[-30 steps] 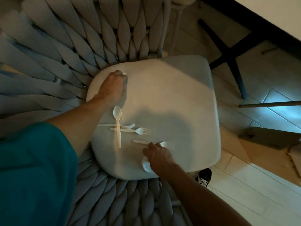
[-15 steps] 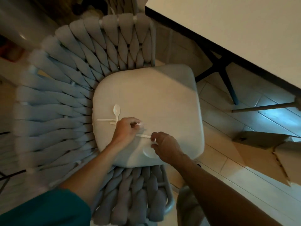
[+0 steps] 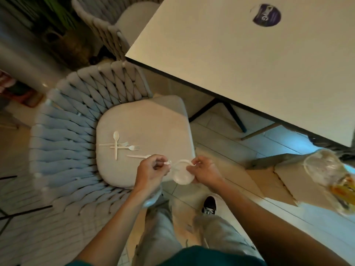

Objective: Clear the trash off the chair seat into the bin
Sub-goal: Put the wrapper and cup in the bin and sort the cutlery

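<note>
The chair seat (image 3: 153,120) is a pale cushion in a woven grey chair. On its left part lie a white plastic spoon (image 3: 116,143) crossed over two white forks (image 3: 126,147), with another white fork (image 3: 137,156) just in front. My left hand (image 3: 151,170) pinches a small white piece at the seat's front edge. My right hand (image 3: 204,171) holds a small clear plastic cup (image 3: 181,174) by its rim, beside the left hand. A clear bin bag (image 3: 330,175) with trash inside hangs at the right edge.
A white table (image 3: 249,64) with black legs stands to the right of the chair. A second woven chair (image 3: 113,29) sits behind. Flattened cardboard (image 3: 278,175) lies on the tiled floor at right. My legs and a black shoe (image 3: 209,205) are below.
The view has pulled back and up. Both hands have lifted from the seat to its front edge; the right now holds the cup, the left pinches a white piece.
</note>
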Action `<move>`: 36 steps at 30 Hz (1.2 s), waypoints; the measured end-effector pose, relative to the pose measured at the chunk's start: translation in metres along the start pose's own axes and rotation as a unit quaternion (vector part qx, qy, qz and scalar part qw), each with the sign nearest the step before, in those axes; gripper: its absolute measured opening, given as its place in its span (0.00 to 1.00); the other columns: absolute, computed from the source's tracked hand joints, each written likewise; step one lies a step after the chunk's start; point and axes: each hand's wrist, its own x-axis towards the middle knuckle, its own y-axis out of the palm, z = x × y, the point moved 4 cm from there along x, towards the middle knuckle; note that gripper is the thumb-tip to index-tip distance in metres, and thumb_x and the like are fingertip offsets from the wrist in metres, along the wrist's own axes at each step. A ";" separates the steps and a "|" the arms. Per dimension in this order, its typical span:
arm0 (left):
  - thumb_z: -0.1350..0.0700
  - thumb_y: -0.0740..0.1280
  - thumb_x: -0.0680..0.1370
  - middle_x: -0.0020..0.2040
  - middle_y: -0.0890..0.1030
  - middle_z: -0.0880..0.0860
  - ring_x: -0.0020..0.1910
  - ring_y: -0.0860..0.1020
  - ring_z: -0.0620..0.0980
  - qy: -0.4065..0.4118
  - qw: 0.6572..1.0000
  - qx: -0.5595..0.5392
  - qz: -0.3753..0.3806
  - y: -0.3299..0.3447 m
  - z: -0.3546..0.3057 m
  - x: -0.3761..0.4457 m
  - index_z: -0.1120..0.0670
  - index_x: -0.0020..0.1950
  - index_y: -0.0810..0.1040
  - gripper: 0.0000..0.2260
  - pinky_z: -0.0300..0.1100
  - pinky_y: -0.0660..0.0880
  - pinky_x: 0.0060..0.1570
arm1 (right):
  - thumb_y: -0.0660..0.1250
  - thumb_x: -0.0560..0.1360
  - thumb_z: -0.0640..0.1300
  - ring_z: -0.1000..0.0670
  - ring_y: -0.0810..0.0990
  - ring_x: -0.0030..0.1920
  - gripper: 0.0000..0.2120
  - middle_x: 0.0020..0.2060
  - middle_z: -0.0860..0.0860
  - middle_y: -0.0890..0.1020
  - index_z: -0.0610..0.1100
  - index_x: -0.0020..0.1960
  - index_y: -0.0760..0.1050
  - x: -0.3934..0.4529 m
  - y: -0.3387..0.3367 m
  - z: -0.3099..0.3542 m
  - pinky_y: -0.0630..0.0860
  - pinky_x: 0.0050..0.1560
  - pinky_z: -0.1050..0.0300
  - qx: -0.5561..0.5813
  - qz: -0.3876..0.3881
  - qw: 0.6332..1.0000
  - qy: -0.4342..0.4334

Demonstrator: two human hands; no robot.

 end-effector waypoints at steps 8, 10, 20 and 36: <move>0.59 0.74 0.71 0.38 0.84 0.50 0.38 0.80 0.43 0.102 0.991 0.038 0.074 0.062 -0.068 -0.070 0.52 0.42 0.84 0.02 0.38 0.75 0.41 | 0.65 0.77 0.35 0.47 0.83 0.42 0.12 0.46 0.43 0.81 0.46 0.58 0.71 -0.093 -0.082 0.014 0.82 0.35 0.55 0.062 -0.011 0.995 -0.076; 0.59 0.74 0.71 0.38 0.84 0.49 0.38 0.80 0.43 0.133 0.986 0.045 0.089 0.071 -0.084 -0.078 0.50 0.41 0.84 0.04 0.39 0.76 0.41 | 0.65 0.77 0.36 0.48 0.83 0.42 0.10 0.47 0.43 0.81 0.47 0.56 0.73 -0.106 -0.094 0.016 0.82 0.37 0.55 0.058 -0.014 0.995 -0.086; 0.50 0.75 0.70 0.57 0.74 0.42 0.58 0.70 0.40 0.277 0.932 0.189 0.135 0.134 -0.126 -0.088 0.43 0.45 0.83 0.05 0.29 0.67 0.51 | 0.64 0.77 0.52 0.44 0.83 0.49 0.16 0.49 0.41 0.82 0.41 0.55 0.79 -0.143 -0.131 0.004 0.81 0.49 0.51 0.223 -0.034 0.971 -0.077; 0.58 0.71 0.73 0.55 0.75 0.38 0.54 0.73 0.34 0.264 0.912 0.228 0.217 0.325 -0.190 -0.103 0.43 0.56 0.80 0.14 0.32 0.70 0.54 | 0.68 0.76 0.42 0.52 0.81 0.47 0.04 0.49 0.47 0.81 0.46 0.50 0.81 -0.086 -0.362 -0.082 0.80 0.47 0.59 0.117 -0.192 0.973 -0.056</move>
